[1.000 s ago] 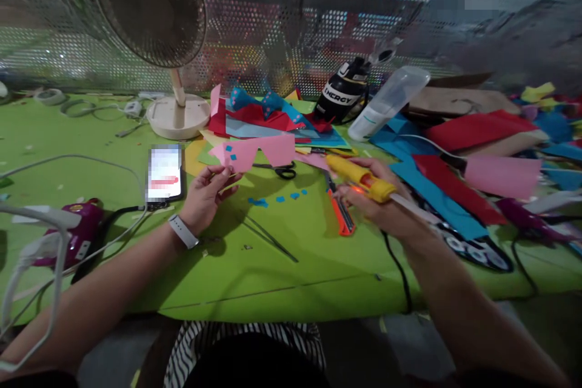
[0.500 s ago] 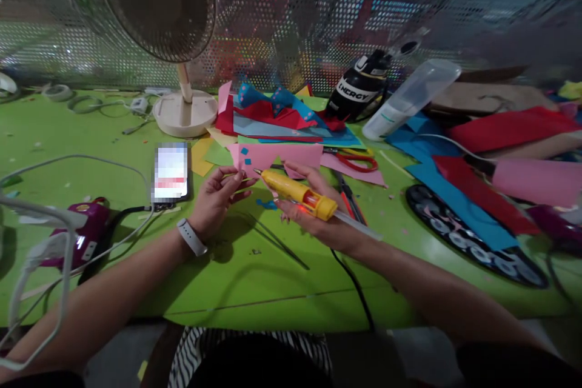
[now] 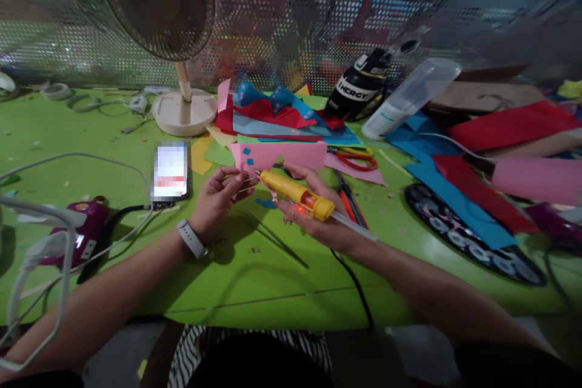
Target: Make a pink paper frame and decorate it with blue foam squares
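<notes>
A yellow hot glue gun [image 3: 293,189] lies in my right hand [image 3: 328,229], its fingers wrapped round the body and a clear glue stick poking out of the back. Its metal nozzle points left at the lower left edge of a folded pink paper strip [image 3: 293,153]. My left hand [image 3: 222,193], with a white band at the wrist, pinches that edge between thumb and fingers. Two small blue squares [image 3: 247,151] sit on the strip's left end. Below the hands, metal tweezers [image 3: 282,244] rest on the green table [image 3: 218,297], near some blue paper scraps [image 3: 265,202].
Red-handled scissors [image 3: 357,160] and a utility knife [image 3: 350,200] lie right of the strip. Behind are stacked coloured papers [image 3: 273,127], a fan [image 3: 184,112] and a black bottle [image 3: 354,94]. A phone [image 3: 170,171] lies left, and a black cable [image 3: 352,285] crosses the front edge.
The pink strip has shifted slightly to the right. Both hands and the glue gun stay almost where they were.
</notes>
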Available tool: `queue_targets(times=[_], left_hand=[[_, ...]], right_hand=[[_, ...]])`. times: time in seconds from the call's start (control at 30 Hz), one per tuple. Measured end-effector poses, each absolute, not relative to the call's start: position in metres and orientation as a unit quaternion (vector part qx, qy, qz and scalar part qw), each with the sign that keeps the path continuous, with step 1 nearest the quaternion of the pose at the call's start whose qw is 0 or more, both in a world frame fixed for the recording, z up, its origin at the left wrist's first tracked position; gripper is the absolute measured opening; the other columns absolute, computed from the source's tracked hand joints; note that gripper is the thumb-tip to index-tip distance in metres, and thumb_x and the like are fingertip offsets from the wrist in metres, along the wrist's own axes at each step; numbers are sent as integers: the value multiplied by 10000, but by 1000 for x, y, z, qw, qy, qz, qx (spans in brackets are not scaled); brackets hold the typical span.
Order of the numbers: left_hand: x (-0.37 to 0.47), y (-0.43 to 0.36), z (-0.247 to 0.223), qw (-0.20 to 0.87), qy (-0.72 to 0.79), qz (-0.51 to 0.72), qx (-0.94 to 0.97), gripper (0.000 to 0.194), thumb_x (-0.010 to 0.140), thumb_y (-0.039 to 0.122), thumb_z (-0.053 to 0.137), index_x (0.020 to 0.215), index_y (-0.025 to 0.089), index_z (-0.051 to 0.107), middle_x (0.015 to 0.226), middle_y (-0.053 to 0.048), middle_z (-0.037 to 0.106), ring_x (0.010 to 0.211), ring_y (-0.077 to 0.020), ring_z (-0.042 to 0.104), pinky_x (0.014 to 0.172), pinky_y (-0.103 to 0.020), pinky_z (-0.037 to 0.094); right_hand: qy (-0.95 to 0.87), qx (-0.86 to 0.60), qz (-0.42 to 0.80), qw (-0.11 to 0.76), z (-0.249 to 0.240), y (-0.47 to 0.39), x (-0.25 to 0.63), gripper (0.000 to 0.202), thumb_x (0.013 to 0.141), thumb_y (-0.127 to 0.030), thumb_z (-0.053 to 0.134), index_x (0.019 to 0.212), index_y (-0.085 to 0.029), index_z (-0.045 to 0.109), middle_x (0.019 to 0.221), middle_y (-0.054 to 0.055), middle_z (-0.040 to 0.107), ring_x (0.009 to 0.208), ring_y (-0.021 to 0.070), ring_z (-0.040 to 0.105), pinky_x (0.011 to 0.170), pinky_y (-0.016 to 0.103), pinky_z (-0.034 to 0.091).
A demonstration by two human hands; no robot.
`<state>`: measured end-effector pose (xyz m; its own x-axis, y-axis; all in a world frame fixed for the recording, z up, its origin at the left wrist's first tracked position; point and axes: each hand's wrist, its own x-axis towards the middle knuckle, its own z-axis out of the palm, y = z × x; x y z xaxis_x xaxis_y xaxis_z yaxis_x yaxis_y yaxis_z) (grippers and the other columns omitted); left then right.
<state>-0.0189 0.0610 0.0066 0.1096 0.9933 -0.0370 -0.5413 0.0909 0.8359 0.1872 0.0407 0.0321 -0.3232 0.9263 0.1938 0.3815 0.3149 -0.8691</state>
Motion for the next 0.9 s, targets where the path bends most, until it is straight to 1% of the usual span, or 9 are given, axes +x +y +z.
queue_targets(times=[0.13,0.27,0.43,0.67,0.8,0.9], left_hand=[[-18,61,8,659,329,582,344,285,710,279,813,872,175,603,869,1,736,842,-149,717,786,-278,553],[-17,60,9,658,331,583,342,288,705,277,817,871,175,604,865,4,735,839,-146,718,786,-270,555],[-17,60,9,661,330,582,339,299,698,276,823,867,171,599,864,2,737,829,-146,720,783,-269,556],[-18,60,8,663,325,582,340,291,704,270,819,868,170,601,874,-3,741,833,-147,720,803,-285,548],[-17,60,8,660,324,585,342,292,699,268,821,867,170,603,887,-12,743,830,-149,719,829,-302,541],[-16,60,8,657,322,588,346,292,697,274,822,863,172,605,889,-15,744,836,-152,718,858,-321,534]], right_hand=[[-693,-469,388,386,32,40,186,660,794,-364,711,1377,-268,416,1115,68,668,746,203,679,614,354,587],[-691,-463,400,385,33,40,185,653,778,-334,726,1365,-280,445,1146,69,671,790,218,686,651,369,598],[-695,-473,384,381,34,40,184,652,780,-344,725,1369,-277,452,1208,73,653,862,234,688,694,378,599],[-699,-467,381,384,37,40,183,646,783,-353,719,1364,-243,458,1184,86,667,893,236,692,765,398,591],[-702,-470,382,375,39,39,182,650,807,-385,694,1381,-232,431,1188,94,661,895,234,690,758,399,593],[-708,-469,373,374,39,39,182,614,814,-385,684,1362,-232,452,1191,96,657,907,241,689,741,395,594]])
